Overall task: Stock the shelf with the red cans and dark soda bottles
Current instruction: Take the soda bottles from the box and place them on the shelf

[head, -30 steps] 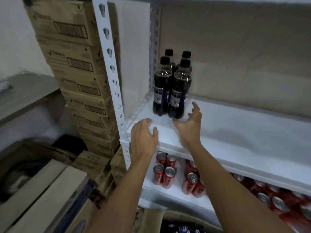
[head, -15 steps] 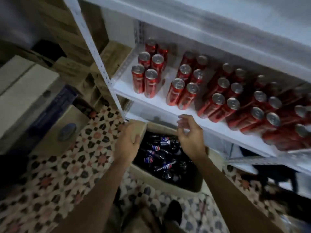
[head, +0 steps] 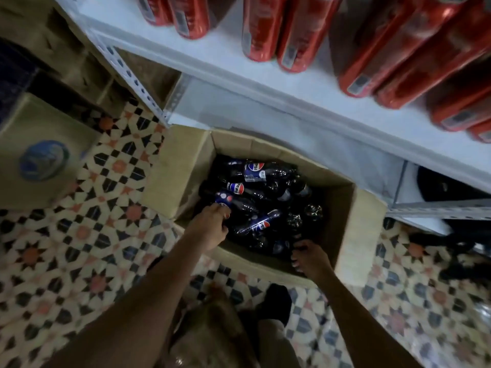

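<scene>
Both hands dropped from shelf edge into cardboard box [head: 342, 213] on floor. Left hand [head: 212, 229] grip clenched round a dark soda bottle [head: 233, 205]; right hand [head: 309, 258] grip curled among bottles, contents unclear. Red cans [head: 295, 35] on shelf [head: 313, 86] above.

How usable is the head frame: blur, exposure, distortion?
Head view: motion blur smears the red cans and floor tiles; the cardboard box interior is underexposed, dark soda bottles readable mainly by labels; wide-angle tilt skews the shelf edge.

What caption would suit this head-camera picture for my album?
Both hands, left hand and right hand, reach into a cardboard box of dark soda bottles below a shelf of red cans.
</scene>
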